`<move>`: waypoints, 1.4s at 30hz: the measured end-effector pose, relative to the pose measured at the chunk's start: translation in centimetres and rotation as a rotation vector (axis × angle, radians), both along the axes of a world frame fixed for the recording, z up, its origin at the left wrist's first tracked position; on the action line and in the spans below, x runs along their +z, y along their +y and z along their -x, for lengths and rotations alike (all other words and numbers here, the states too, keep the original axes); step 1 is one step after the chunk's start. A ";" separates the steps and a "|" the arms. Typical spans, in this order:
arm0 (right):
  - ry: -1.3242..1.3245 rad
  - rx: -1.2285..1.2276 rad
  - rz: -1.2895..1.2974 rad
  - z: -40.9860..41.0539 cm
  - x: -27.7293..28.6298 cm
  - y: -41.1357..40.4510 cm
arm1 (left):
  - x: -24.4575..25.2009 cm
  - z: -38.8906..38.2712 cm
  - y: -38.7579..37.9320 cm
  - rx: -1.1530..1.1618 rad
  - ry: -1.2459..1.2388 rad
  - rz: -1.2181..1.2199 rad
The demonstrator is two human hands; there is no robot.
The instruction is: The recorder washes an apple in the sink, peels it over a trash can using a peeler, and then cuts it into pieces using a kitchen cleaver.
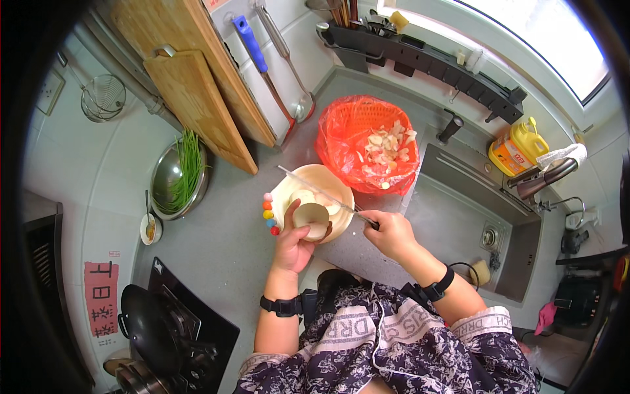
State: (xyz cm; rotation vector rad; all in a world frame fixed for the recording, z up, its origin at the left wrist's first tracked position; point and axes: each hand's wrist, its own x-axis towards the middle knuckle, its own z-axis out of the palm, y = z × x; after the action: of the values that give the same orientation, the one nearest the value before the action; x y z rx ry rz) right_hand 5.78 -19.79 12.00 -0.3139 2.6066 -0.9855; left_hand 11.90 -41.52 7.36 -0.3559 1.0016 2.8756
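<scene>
My left hand [291,248] grips a peeled, pale round vegetable [311,222], its flat face turned up. It is held over the near part of a cream-coloured bowl [281,191] on the grey counter. More pale peeled pieces [301,197] lie inside the bowl. Colourful round balls [268,214] line the bowl's left side. In my right hand [393,234], to the right of the bowl, is a knife [315,186] held by its dark handle. Its blade, seen almost edge-on, reaches across above the bowl and is apart from the vegetable in my left hand.
A red bag-lined basket [339,133] behind the bowl holds peelings. The sink [443,212] lies right, with a yellow jug [517,147] behind it. Leftward are a metal bowl [197,202] of green stalks, a small white bowl [150,236], leaning cutting boards [197,98] and a black wok [147,325].
</scene>
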 end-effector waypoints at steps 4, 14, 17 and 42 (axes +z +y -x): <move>0.388 0.102 0.115 -1.0 -0.2 0.3 | 0.5 0.4 0.3 0.014 -0.031 0.046; 0.924 0.441 0.071 -2.0 1.1 -0.2 | 4.8 -1.2 1.6 0.001 -0.105 0.106; 0.931 0.440 0.079 -2.1 1.0 -0.4 | 4.7 -1.4 1.9 0.021 -0.082 0.143; 0.812 0.329 -0.053 -0.9 -1.8 0.9 | -2.2 1.3 0.8 0.209 0.147 0.664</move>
State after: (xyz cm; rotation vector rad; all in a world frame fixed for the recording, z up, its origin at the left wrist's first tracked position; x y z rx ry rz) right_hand 6.65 -18.89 10.17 -1.3152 3.0887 -0.7656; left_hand 10.63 -40.71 5.16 -0.2963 2.0512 2.6764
